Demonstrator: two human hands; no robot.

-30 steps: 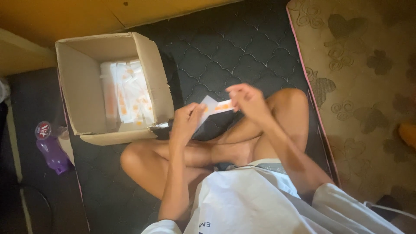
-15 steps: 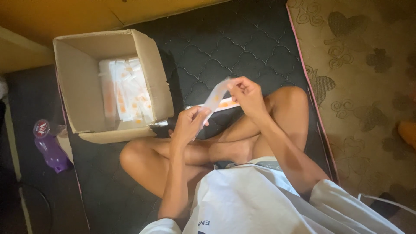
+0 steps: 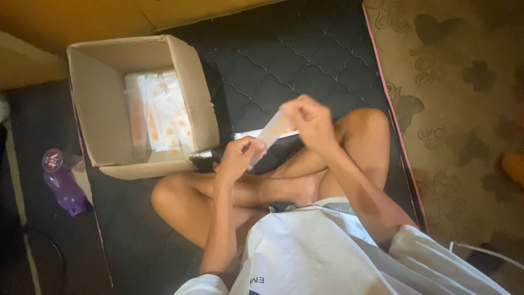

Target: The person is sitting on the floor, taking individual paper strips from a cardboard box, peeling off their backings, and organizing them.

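Both hands pinch one thin white-and-orange packet (image 3: 271, 133): the left hand (image 3: 238, 158) grips its lower end, the right hand (image 3: 307, 117) its upper end, above the crossed legs near the middle of the black quilted mattress (image 3: 284, 60). It looks mid-handling, not yet put down. The open cardboard box (image 3: 191, 93) near the mattress's upper-left corner holds a stack of similar packets (image 3: 155, 112); a purple bottle (image 3: 63, 183) stands beyond the left edge.

Box (image 3: 109, 104) on mattress (image 3: 305, 60), left of hands; bottle (image 3: 63, 183) left of box; packets (image 3: 158, 112) inside.
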